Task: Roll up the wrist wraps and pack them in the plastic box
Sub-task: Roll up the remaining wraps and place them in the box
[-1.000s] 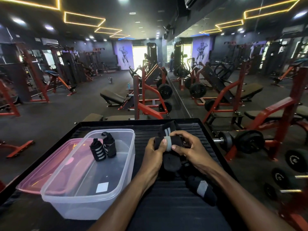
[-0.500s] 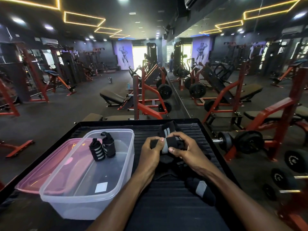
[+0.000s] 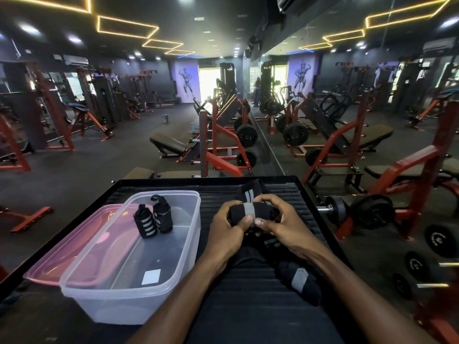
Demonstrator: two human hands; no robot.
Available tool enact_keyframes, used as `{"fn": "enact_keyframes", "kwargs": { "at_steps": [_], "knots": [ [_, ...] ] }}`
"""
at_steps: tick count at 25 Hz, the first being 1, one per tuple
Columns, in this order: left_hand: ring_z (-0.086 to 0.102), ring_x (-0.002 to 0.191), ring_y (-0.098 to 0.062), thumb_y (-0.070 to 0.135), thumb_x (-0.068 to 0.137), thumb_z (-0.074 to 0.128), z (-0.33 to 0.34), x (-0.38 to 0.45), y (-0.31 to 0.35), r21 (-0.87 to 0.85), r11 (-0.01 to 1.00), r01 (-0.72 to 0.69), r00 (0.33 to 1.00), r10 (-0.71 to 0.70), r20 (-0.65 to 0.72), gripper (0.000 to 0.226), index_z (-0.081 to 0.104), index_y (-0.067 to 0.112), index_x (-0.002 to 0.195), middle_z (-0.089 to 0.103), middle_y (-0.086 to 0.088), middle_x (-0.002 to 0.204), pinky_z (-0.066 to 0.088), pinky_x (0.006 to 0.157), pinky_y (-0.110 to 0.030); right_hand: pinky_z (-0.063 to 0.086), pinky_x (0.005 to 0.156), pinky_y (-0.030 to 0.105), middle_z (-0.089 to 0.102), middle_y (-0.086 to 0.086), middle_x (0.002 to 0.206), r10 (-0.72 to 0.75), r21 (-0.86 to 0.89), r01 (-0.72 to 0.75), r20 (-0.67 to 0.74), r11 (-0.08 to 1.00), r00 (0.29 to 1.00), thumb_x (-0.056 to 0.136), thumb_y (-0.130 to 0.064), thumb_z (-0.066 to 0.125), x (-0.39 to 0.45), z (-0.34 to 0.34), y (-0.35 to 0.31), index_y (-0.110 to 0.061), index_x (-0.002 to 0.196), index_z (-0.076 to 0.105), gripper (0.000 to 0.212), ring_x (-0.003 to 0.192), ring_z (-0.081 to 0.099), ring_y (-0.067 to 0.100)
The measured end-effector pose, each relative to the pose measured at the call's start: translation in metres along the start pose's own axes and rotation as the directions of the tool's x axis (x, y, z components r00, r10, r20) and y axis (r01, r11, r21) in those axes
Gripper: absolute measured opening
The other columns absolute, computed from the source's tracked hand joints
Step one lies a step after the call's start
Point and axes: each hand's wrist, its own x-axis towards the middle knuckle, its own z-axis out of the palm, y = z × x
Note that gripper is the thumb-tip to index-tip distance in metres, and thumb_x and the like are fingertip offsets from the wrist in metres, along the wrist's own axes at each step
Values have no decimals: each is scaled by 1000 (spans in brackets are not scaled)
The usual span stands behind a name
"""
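Note:
My left hand (image 3: 227, 232) and my right hand (image 3: 280, 225) both grip a black wrist wrap with a grey stripe (image 3: 248, 212), rolled between the thumbs above the black ribbed table (image 3: 248, 294). Its loose end trails down under my hands. A second black wrap with a grey patch (image 3: 299, 281) lies unrolled by my right forearm. The clear plastic box (image 3: 173, 264) stands to the left, and two rolled wraps (image 3: 152, 219) stand upright in its far corner.
A pink translucent lid (image 3: 57, 259) lies under and left of the box. The table's raised rim (image 3: 198, 181) runs along the far edge. Red gym machines, benches and weight plates (image 3: 372, 211) surround the table, with dumbbells on the floor to the right.
Both hands have turned the wrap, so the roll is thicker and lies more level; the grey stripe now faces me between the thumbs. Box and rolled wraps have not moved.

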Motion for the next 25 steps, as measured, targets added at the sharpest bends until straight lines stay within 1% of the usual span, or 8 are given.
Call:
{"fn": "enact_keyframes", "kwargs": {
  "at_steps": [4, 7, 9, 11, 15, 18, 21, 25],
  "knots": [
    [71, 102, -14, 16, 78, 74, 3, -4, 2, -36, 999, -3, 999, 4, 32, 40, 66, 43, 106, 75, 7, 105, 56, 95, -47, 58, 68, 37, 64, 16, 110, 82, 113, -86, 42, 990, 996, 86, -2, 73, 0, -2, -2, -12, 111, 66, 28, 85, 68, 25],
    [70, 104, -18, 34, 74, 77, 5, -5, 5, -75, 996, 47, 998, -44, 53, 34, 68, 40, 106, 75, 4, 108, 54, 98, -49, 58, 65, 34, 68, 18, 108, 8, -3, -8, 1, 1000, 1000, 88, 0, 70, 0, -3, -3, -10, 110, 67, 25, 80, 69, 23],
    [70, 104, -18, 40, 80, 74, 4, -4, 6, -60, 997, 53, 997, -50, 53, 26, 71, 38, 105, 76, 5, 106, 53, 99, -49, 57, 66, 32, 69, 13, 108, -24, -69, 24, -4, 997, 1000, 86, 3, 71, -1, -1, -5, -13, 110, 67, 30, 82, 68, 19],
    [69, 102, -12, 31, 90, 68, 2, -4, 8, 44, 999, 4, 1000, -6, 30, 18, 71, 36, 107, 75, 9, 104, 54, 98, -45, 58, 68, 33, 69, 8, 108, -21, -84, 22, 13, 996, 1000, 84, 4, 72, -3, 2, -6, -15, 110, 67, 33, 85, 68, 17],
    [65, 105, -7, 16, 91, 65, 2, -6, 7, 144, 989, -42, 999, 45, -18, 27, 69, 35, 110, 71, 15, 106, 53, 98, -39, 61, 73, 35, 68, -4, 110, 49, -110, -42, 66, 993, 997, 81, -9, 79, -6, -1, -9, -24, 111, 68, 36, 95, 68, 11],
    [67, 102, -7, 19, 91, 65, 3, -6, 7, 110, 993, -52, 997, 57, -46, 23, 70, 34, 107, 73, 14, 104, 54, 97, -38, 60, 74, 34, 71, -2, 104, 17, -175, -10, 38, 985, 999, 83, -4, 77, -6, 0, -12, -21, 110, 69, 33, 91, 67, 9],
    [65, 103, -8, 28, 96, 62, 3, -7, 7, 181, 980, -86, 994, 96, -47, 13, 68, 28, 107, 71, 12, 105, 50, 92, -28, 59, 78, 27, 71, 0, 107, -15, -214, 18, 14, 977, 1000, 82, -3, 76, -5, 3, -11, -18, 112, 68, 34, 96, 67, 8],
    [62, 100, -11, 27, 101, 53, 6, -10, 8, 221, 973, -63, 996, 75, -48, 15, 64, 21, 109, 68, 6, 106, 42, 79, -17, 61, 74, 34, 68, 5, 110, 58, -163, -62, -30, 985, 998, 81, -7, 79, -5, 3, -5, -18, 114, 66, 37, 93, 69, 17]
  ]
}}
